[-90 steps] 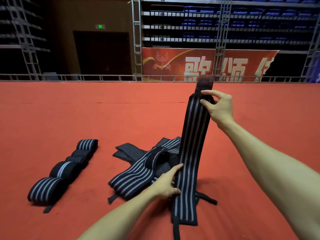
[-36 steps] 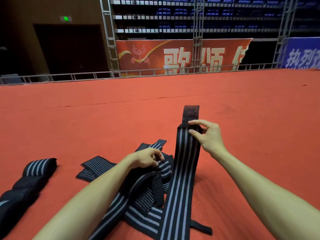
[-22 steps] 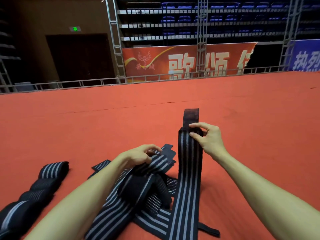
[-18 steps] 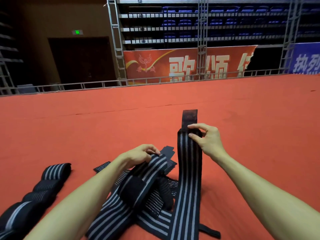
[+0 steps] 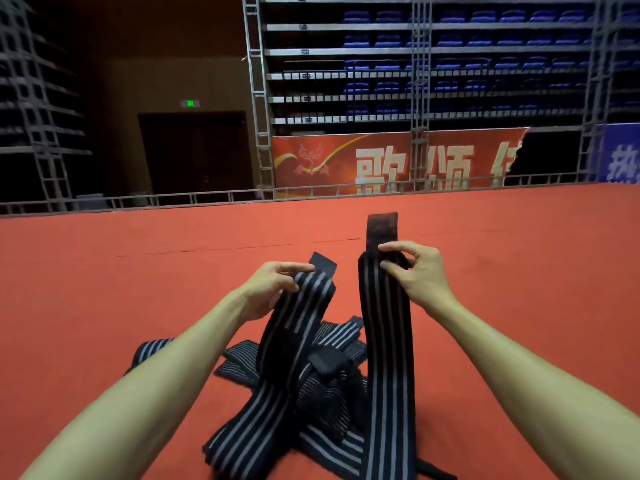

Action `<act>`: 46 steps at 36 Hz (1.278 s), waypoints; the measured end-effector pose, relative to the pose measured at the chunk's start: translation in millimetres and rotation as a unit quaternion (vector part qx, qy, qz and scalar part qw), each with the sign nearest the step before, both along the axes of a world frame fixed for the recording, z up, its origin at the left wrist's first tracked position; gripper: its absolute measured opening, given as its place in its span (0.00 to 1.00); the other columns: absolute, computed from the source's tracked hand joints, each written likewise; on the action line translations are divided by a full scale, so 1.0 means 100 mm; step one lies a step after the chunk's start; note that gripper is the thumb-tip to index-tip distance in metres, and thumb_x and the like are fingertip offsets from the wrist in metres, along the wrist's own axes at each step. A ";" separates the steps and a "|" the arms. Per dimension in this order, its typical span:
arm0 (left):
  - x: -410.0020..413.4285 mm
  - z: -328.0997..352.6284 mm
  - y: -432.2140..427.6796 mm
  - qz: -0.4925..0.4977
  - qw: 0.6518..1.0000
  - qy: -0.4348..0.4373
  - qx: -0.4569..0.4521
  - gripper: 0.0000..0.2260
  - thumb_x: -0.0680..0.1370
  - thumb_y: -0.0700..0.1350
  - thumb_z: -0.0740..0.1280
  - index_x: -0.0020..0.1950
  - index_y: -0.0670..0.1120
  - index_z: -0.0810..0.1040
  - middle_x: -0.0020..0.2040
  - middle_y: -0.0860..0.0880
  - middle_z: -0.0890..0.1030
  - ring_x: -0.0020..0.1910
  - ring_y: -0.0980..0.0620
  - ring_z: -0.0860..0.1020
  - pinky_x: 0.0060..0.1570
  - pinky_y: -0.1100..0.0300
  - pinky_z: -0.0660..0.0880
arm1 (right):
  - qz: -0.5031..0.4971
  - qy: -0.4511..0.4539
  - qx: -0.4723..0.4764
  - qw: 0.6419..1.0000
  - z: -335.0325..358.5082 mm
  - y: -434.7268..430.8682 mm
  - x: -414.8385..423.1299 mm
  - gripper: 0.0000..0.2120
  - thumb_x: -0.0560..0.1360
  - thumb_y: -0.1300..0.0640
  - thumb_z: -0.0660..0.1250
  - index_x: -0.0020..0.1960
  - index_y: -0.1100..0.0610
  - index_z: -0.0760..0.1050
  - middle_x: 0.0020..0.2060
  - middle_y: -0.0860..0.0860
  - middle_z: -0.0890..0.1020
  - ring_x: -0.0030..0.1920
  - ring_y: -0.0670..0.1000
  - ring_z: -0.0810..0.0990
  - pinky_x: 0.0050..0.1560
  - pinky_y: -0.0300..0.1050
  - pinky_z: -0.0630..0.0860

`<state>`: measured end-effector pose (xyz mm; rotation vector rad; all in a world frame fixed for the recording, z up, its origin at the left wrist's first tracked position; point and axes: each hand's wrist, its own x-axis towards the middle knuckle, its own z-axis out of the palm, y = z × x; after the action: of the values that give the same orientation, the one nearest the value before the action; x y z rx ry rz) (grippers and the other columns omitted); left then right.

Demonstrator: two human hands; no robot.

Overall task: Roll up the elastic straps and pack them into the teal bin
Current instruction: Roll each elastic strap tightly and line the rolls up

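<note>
The left hand [image 5: 273,289] pinched one striped strap [image 5: 301,317] and the right hand [image 5: 419,271] another, upright strap [image 5: 384,341], both rising from the tangled pile [image 5: 325,386] on the red floor [image 5: 121,289], the left forearm hiding part of a roll [image 5: 149,347], a red banner [image 5: 398,161] hanging beyond.

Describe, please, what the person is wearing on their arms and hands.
Nothing visible: the left hand and right hand have no gloves, rings or watch. The left forearm and right forearm are bare, with no sleeve in view.
</note>
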<state>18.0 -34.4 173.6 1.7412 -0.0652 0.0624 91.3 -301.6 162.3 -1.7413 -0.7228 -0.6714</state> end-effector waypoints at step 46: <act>-0.28 0.09 0.16 0.089 0.912 -0.122 0.380 0.19 0.75 0.29 0.66 0.62 0.46 0.81 0.61 0.49 0.79 0.59 0.49 0.78 0.60 0.54 0.76 | 0.047 0.044 -0.021 0.998 0.48 0.19 -0.32 0.17 0.70 0.69 0.74 0.48 0.48 0.83 0.47 0.47 0.85 0.50 0.45 0.83 0.59 0.49 0.79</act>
<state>-10.3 -18.8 182.8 2.5105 -0.1264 0.4393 59.1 -282.8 210.2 -1.7524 -0.7579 -0.5161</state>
